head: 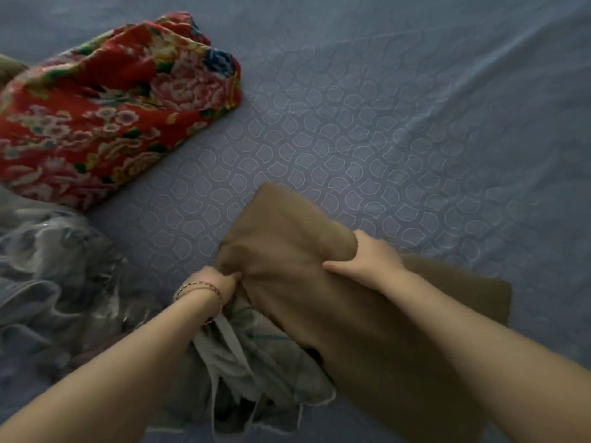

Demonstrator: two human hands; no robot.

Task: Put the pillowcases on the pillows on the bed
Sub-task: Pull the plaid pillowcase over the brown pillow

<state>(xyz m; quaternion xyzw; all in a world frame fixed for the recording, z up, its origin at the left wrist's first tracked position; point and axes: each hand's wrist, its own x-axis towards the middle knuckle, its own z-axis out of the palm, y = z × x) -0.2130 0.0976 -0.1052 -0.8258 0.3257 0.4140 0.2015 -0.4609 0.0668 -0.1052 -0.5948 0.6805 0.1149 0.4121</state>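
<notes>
A brown pillow point(287, 228) lies slanted on the blue bed, its far corner pointing away from me. My right hand point(367, 257) grips its right side, thumb on top and fingers curled round the edge. My left hand point(220, 282), with thin bracelets on the wrist, pinches the pillow's left edge. A grey patterned pillowcase point(243, 356) is bunched below the left hand, partly under the pillow's near end. The pillow's near part is hidden by my right forearm.
A red floral pillow point(105, 113) lies at the upper left. A crumpled grey patterned cloth point(48, 270) lies at the left. The blue quilted bedspread point(399, 139) stretches across the middle and right.
</notes>
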